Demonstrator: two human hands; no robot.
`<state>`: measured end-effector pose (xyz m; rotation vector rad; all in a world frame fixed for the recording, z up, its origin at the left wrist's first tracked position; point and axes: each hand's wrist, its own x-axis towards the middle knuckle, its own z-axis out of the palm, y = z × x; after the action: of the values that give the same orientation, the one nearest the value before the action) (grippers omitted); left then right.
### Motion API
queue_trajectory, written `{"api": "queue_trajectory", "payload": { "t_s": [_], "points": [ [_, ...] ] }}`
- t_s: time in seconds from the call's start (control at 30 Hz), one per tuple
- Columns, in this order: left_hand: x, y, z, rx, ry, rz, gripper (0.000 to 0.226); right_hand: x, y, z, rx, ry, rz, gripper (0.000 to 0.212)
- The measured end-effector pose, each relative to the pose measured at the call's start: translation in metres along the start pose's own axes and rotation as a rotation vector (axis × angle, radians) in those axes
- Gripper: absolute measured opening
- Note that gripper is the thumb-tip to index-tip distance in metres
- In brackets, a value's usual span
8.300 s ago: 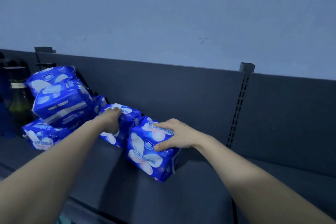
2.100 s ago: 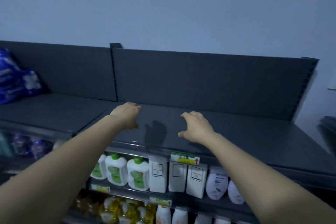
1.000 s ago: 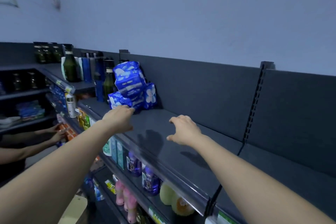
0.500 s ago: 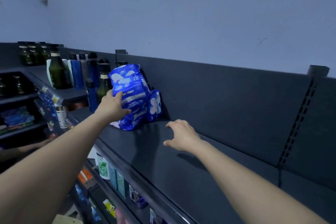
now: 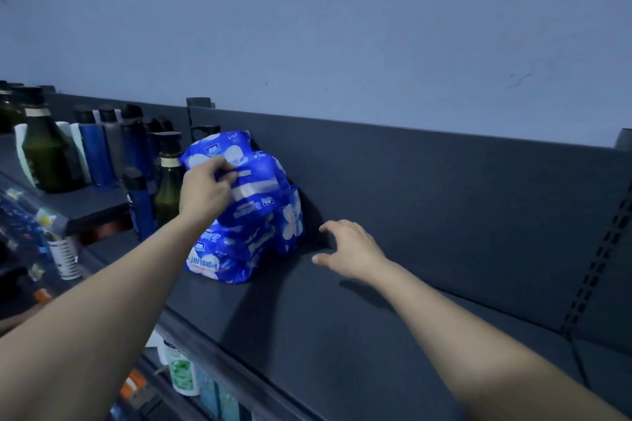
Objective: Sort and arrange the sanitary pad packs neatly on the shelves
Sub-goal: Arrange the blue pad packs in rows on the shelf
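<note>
A heap of several blue sanitary pad packs with white flower prints sits on the dark top shelf (image 5: 342,335) against its back panel. My left hand (image 5: 205,190) pinches the upper pack (image 5: 260,184) at its left edge, fingers curled into the wrapper. A lower pack (image 5: 222,258) lies under it at the shelf front, and another pack (image 5: 290,220) stands upright at the right of the heap. My right hand (image 5: 350,249) hovers just right of the heap with fingers spread, holding nothing.
Dark green and blue bottles (image 5: 48,157) stand on the neighbouring shelf to the left, one green bottle (image 5: 167,181) right beside the heap. Lower shelves at bottom left hold small bottles (image 5: 179,372). A slotted upright (image 5: 595,267) divides the back panel at the right.
My left hand has climbed from the front of the heap to the upper pack's left edge and pinched it. My right hand has moved closer to the heap's right side.
</note>
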<state>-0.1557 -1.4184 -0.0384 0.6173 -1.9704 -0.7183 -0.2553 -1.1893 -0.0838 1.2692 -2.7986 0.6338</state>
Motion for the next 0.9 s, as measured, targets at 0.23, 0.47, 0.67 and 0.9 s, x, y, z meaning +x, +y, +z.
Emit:
{"api": "queue_trajectory", "payload": {
  "t_s": [0.23, 0.47, 0.67, 0.9],
  "points": [
    [0.007, 0.004, 0.009, -0.587, -0.325, -0.316, 0.029, 0.006, 0.004, -0.010, 0.387, 0.190, -0.067, 0.103],
    [-0.019, -0.009, 0.048, -0.664, -0.531, -0.502, 0.016, 0.000, 0.024, -0.015, 0.711, 0.320, -0.056, 0.034],
    [-0.014, -0.007, 0.077, 0.024, -0.336, -0.026, 0.025, -0.016, 0.050, -0.021, 0.346, 0.470, 0.088, 0.034],
    [-0.006, -0.032, 0.099, 0.438, -0.562, 0.108, 0.080, -0.027, 0.079, -0.018, 0.160, 0.400, 0.249, 0.039]
  ]
}}
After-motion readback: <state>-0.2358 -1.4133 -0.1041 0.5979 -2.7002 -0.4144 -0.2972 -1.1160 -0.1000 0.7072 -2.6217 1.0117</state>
